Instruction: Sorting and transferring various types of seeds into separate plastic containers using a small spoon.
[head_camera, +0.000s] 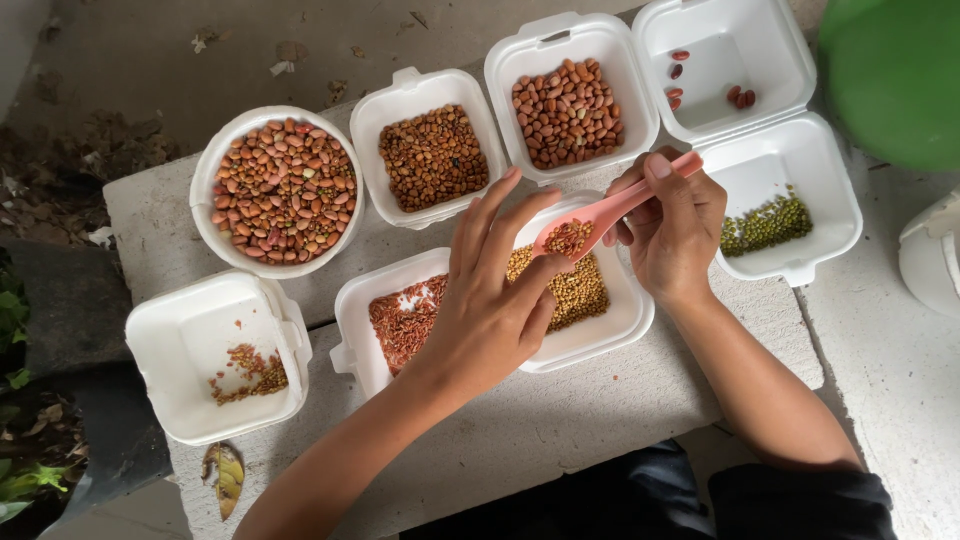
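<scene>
near edge: dry leaf (226, 477) on concrete slab (560, 420), left of the forearms
left hand (487, 300): open, fingers spread over middle tray (600, 340), fingertip touching spoon bowl; holds nothing
right hand (672, 225): pinched around pink spoon (610, 212) handle
pink spoon: loaded with small tan grains, above middle tray
left corner: tray with few grains (215, 355)
far edge: round bowl of mixed beans (283, 190), tray of brown beans (432, 155), tray of peanuts (567, 112), hinged box with green beans (768, 222)

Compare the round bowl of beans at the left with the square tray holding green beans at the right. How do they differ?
The round bowl is heaped full with mixed pink and brown beans; the square tray holds only a small patch of green beans. The bowl stands alone; the tray is hinged to a lid. Both are white.
</scene>
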